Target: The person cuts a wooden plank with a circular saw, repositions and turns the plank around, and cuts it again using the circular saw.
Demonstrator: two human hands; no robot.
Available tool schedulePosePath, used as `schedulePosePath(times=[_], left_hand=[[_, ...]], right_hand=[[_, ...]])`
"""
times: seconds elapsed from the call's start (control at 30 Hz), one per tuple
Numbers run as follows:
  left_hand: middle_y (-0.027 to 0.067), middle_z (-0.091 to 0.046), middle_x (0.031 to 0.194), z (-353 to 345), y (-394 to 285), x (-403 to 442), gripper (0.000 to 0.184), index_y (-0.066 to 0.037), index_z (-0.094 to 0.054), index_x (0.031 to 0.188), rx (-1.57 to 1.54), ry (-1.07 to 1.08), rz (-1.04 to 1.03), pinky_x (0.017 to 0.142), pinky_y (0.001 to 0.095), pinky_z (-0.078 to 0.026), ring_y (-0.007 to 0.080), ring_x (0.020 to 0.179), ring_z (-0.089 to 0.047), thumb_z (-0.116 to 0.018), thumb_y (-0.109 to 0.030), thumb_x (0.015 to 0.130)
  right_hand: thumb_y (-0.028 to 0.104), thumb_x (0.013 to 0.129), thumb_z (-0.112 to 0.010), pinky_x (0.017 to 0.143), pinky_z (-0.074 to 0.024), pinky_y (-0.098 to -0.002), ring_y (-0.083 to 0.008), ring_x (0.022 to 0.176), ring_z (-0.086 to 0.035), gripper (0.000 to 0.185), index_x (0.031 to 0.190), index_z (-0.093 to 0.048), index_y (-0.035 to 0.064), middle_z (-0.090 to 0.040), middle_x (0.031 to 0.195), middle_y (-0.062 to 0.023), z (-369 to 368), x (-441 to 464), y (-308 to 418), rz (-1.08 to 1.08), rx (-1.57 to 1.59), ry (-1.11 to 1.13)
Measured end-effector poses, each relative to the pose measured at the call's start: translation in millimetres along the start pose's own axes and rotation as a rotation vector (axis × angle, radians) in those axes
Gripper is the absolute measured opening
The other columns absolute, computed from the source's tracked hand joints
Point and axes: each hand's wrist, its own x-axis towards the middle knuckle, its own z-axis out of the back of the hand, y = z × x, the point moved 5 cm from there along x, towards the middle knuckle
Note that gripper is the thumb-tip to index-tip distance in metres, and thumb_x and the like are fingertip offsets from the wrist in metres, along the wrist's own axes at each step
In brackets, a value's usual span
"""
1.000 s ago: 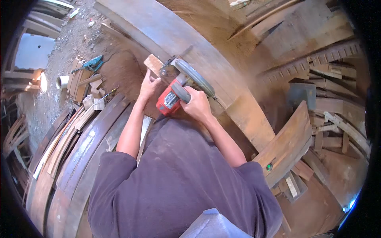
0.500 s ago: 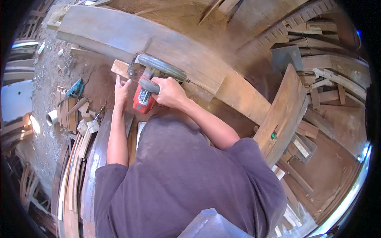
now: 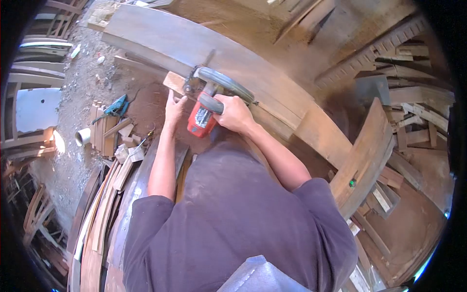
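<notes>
My right hand [image 3: 234,113] is wrapped around the dark rear handle of a circular saw [image 3: 202,119] with a red motor body and a grey blade guard. The saw rests at the near edge of a long, wide plank [image 3: 272,80]. Left of the saw, my left hand [image 3: 174,109] pinches the near end of a short wooden block [image 3: 174,82]. That block sits close against the saw's front left side. The blade's contact with the wood is hidden by the guard and the saw's body.
A teal power tool [image 3: 116,106] lies on stacked wood blocks [image 3: 103,134] at the left, near a white pipe piece [image 3: 82,136]. Long boards [image 3: 104,209] lean beside me. To the right, a tilted board [image 3: 365,160] carries a small green object [image 3: 352,183]. Sawdust covers the ground beyond.
My view has swung, so the whole scene sits farther right and slightly lower. The saw, block and both hands keep nearly the same places against the plank.
</notes>
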Motion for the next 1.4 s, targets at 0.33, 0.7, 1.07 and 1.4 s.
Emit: schedulePosePath(times=[0.33, 0.7, 1.07, 1.4], left_hand=[[0.0009, -0.059, 0.086, 31, -12, 27, 0.104, 0.007, -0.009, 0.167, -0.008, -0.001, -0.016, 0.068, 0.0265, -0.047, 0.0096, 0.077, -0.055, -0.077, -0.02, 0.094], [0.0041, -0.063, 0.085, 68, -16, 55, 0.103, 0.005, -0.014, 0.167, 0.088, -0.046, 0.047, 0.071, 0.0291, -0.052, 0.0121, 0.077, -0.061, -0.079, -0.022, 0.091], [-0.0001, -0.058, 0.083, 102, -46, 70, 0.103, -0.002, -0.011, 0.169, 0.05, 0.011, 0.031, 0.067, 0.0283, -0.047, 0.0099, 0.075, -0.055, -0.078, -0.018, 0.093], [-0.0002, -0.058, 0.081, 133, -53, 90, 0.099, 0.001, -0.012, 0.169, 0.001, -0.022, 0.057, 0.066, 0.0267, -0.046, 0.009, 0.073, -0.054, -0.076, -0.016, 0.095]], right_hand=[[0.014, 0.08, -0.076, 0.088, -0.0565, -0.0516, -0.0444, 0.096, -0.071, 0.032, 0.111, -0.074, 0.0077, -0.074, 0.098, -0.0245, -16, 36, 13, 0.012, 0.028, -0.016], [0.009, 0.08, -0.075, 0.083, -0.0567, -0.0481, -0.044, 0.093, -0.071, 0.028, 0.108, -0.073, 0.0045, -0.074, 0.098, -0.0244, -27, 69, 37, -0.024, 0.011, 0.013], [0.011, 0.08, -0.074, 0.083, -0.0568, -0.0496, -0.0436, 0.094, -0.072, 0.028, 0.107, -0.072, 0.0054, -0.074, 0.097, -0.0243, -46, 106, 59, -0.01, 0.007, 0.023], [0.014, 0.08, -0.075, 0.083, -0.0564, -0.0514, -0.0444, 0.093, -0.071, 0.029, 0.107, -0.072, 0.0062, -0.073, 0.096, -0.0248, -58, 135, 82, 0.007, 0.026, 0.022]])
